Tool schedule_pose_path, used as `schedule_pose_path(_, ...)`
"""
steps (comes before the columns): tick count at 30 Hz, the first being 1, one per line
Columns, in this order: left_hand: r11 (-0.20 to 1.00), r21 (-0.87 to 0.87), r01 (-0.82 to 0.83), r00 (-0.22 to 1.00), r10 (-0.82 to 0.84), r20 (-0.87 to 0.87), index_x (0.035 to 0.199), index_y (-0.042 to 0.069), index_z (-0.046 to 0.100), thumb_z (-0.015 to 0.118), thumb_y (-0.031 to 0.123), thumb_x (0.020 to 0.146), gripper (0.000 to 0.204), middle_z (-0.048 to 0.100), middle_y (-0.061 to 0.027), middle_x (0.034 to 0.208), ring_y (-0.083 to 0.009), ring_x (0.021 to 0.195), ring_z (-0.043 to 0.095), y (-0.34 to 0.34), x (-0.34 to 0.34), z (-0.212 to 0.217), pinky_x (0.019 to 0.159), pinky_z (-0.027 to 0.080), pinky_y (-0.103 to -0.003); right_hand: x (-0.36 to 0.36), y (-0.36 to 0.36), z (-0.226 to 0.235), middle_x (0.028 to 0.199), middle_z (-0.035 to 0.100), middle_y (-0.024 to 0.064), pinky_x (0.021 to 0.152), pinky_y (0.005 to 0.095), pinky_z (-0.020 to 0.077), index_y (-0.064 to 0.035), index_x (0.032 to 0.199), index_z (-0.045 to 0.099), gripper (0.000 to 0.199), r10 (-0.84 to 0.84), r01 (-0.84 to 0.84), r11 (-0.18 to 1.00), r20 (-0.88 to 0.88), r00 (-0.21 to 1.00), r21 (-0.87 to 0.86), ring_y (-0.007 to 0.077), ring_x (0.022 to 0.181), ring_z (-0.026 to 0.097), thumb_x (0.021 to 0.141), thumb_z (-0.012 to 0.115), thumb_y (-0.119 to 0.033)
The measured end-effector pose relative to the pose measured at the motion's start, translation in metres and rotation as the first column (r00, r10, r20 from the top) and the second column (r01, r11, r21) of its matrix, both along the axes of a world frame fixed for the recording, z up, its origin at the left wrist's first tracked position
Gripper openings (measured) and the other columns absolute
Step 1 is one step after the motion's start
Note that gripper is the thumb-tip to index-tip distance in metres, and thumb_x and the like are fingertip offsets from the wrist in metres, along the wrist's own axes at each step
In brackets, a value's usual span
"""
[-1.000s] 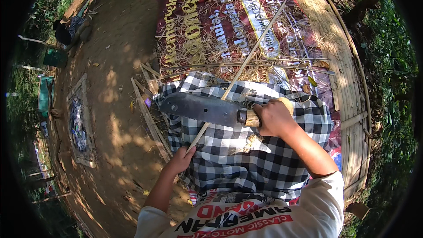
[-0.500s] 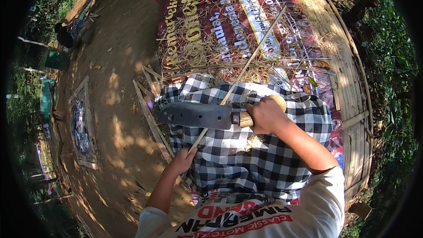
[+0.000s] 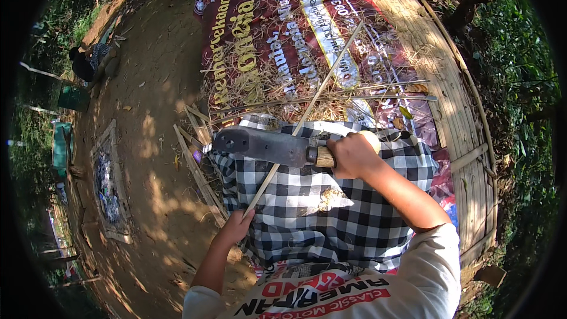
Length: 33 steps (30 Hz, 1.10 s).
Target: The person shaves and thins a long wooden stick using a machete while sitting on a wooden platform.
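Note:
My right hand [image 3: 355,156] is wrapped round the wooden handle of a broad, dark machete [image 3: 269,147], whose blade points left above my lap. A long, thin bamboo strip [image 3: 317,95] slants from my left hand up and away to the right. The blade lies across this strip and hides a short stretch of it. My left hand [image 3: 238,225] grips the strip's near end, its fingers closed. Beneath both hands a black-and-white checked cloth [image 3: 331,224] covers my lap, with a small heap of pale shavings [image 3: 329,199] on it.
Ahead lies a red printed banner [image 3: 260,53] strewn with curly shavings [image 3: 295,91]. Thin strips [image 3: 331,101] cross its near edge. A slatted bamboo platform [image 3: 472,183] runs along the right. Split bamboo pieces [image 3: 199,168] lie at left on bare earth [image 3: 153,82]. A person [image 3: 88,64] is far left.
The strip has slid toward me a little and lies at a slightly different slant. My left hand is lower and further left. The blade's tip has tilted up.

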<state>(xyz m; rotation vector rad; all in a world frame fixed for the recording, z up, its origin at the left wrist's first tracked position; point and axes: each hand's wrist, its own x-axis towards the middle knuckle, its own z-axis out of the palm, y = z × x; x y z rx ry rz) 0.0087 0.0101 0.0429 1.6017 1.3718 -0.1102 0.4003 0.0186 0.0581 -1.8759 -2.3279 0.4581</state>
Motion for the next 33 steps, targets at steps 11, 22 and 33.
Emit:
schedule_pose_path(11,1.0,-0.006,0.017,1.0,-0.017,-0.012,0.082,-0.006,0.054,0.045,0.038,0.099,0.048,0.048,-0.0082,0.06,-0.0167,0.061,0.045,0.005,-0.004,-0.008,0.061,0.042,-0.037,0.114,0.02,-0.018,0.074,0.066,0.0215,0.068,0.0436,0.0548,-0.0036,0.082,0.067,0.03,-0.466,0.466,0.883,-0.005,0.885,0.054,0.0385,0.073,0.066,0.058,0.064,-0.021)
schedule_pose_path(22,1.0,0.007,-0.002,0.999,0.002,-0.034,0.094,-0.005,0.06,0.046,0.037,0.098,0.045,0.061,-0.0142,0.071,-0.0221,0.07,0.056,-0.007,-0.013,0.001,0.07,0.046,-0.038,0.148,0.027,-0.016,0.073,0.066,0.0202,0.067,0.0468,0.0525,-0.0028,0.079,0.066,0.031,-0.451,0.45,0.888,-0.004,0.892,0.097,0.0392,0.071,0.064,0.055,0.068,-0.021)
schedule_pose_path(33,1.0,-0.015,0.012,0.983,-0.015,-0.182,0.084,-0.004,0.06,0.048,0.042,0.097,0.049,0.055,-0.0093,0.065,-0.0187,0.065,0.052,0.003,0.0,0.014,0.064,0.044,-0.037,0.15,0.028,0.015,0.077,0.067,0.0197,0.069,0.0446,0.0542,-0.0037,0.082,0.065,0.033,-0.495,0.492,0.869,0.136,0.858,0.057,0.0363,0.075,0.067,0.057,0.069,-0.024)
